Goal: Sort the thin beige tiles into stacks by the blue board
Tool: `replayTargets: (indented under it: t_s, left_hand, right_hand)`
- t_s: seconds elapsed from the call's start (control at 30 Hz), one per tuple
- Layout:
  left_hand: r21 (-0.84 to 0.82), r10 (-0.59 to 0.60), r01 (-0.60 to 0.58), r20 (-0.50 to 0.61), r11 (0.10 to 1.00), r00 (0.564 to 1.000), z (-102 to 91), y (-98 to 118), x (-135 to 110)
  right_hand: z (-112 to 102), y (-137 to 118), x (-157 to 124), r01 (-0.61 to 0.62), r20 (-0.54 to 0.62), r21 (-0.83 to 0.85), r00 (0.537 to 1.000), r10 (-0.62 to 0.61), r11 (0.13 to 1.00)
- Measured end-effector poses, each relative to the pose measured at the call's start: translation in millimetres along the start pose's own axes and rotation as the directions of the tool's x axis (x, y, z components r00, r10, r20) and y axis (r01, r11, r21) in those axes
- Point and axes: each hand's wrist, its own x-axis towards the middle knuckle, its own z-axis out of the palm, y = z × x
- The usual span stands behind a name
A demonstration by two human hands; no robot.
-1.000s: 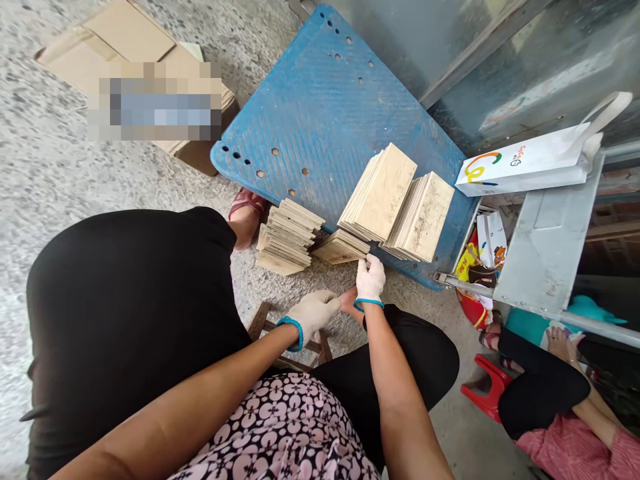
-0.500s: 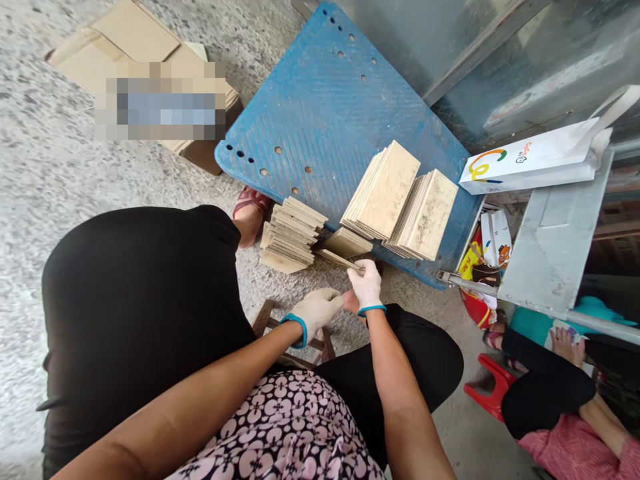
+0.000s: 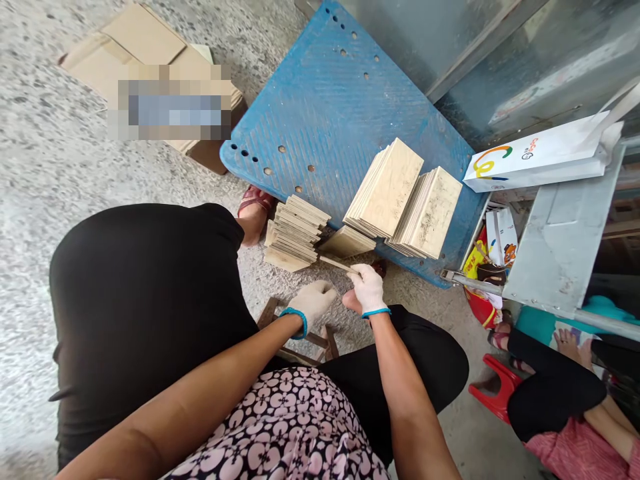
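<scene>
R hand (image 3: 369, 290): fingers clamped on 1 thin plywood board (image 3: 337, 265). L hand (image 3: 311, 304): fingers curled, can't tell if fully closed. Just beyond R fingers, small stack (image 3: 350, 241); to their left, uneven pile (image 3: 295, 233); farther, 2 bigger stacks (image 3: 387, 190) on blue plastic deck (image 3: 300, 120). Prob. partway: 1 pc up, many not in hand.

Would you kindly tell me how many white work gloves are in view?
2: one on the left hand, the other on the right hand, which holds a thin wooden board.
</scene>
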Motion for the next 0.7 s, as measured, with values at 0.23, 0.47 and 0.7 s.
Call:
replayTargets:
  t_s: [0.23,0.47,0.7]
  left_hand:
    - [-0.055,-0.119,0.110,-0.198,0.992,0.973,-14.1,4.0,3.9]
    - [-0.428,0.202,-0.247,-0.148,0.869,0.968,-15.2,10.1,6.9]
    - [-0.665,0.387,-0.260,0.046,0.700,0.921,-17.4,27.3,-10.8]
  right_hand:
    - [-64.0,-10.6,-1.0,-0.114,0.069,0.165,0.992,0.103,0.980]
    - [-124.4,-20.2,1.2,-0.165,0.120,0.489,0.985,0.122,0.856]
    - [-138.4,-33.1,8.9,-0.303,0.194,0.595,0.953,0.233,0.744]
